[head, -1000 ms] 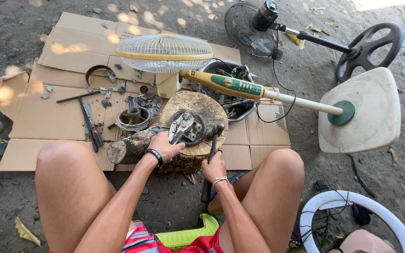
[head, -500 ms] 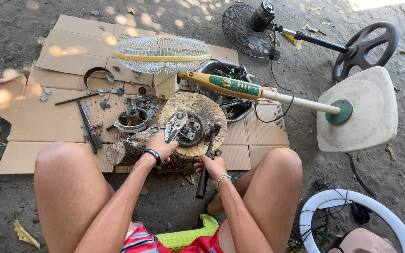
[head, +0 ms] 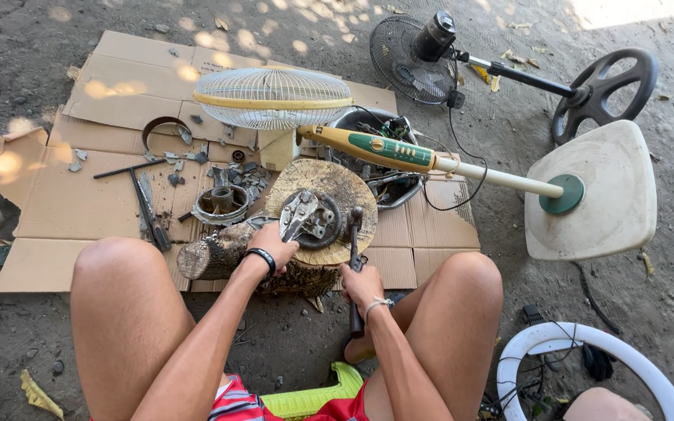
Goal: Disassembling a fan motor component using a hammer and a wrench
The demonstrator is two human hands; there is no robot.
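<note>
A flattened cardboard sheet [head: 79, 210] carries a toppled pedestal fan [head: 399, 148] and a wood stump [head: 329, 195]. On the stump lies a metal motor part [head: 313, 222], gripped by the left hand [head: 274, 243]. The right hand [head: 362, 287] is clamped round a hammer [head: 355, 257].

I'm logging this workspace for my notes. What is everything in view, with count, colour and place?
Wood stump: one, tan, centre, on the cardboard.
Metal motor part: one, grey, on the stump.
Hammer: one, dark, head on the stump.
Log: one, brown, left of the stump.
Cardboard: flattened sheets, brown, on the ground.
Stand fan: one, cream and green, lying across the cardboard.
Black fan: one, lying top right.
Metal ring part: one, grey, left of the stump.
White ring: one, bottom right.
Left hand: holds the motor part.
Right hand: grips the hammer handle.
</note>
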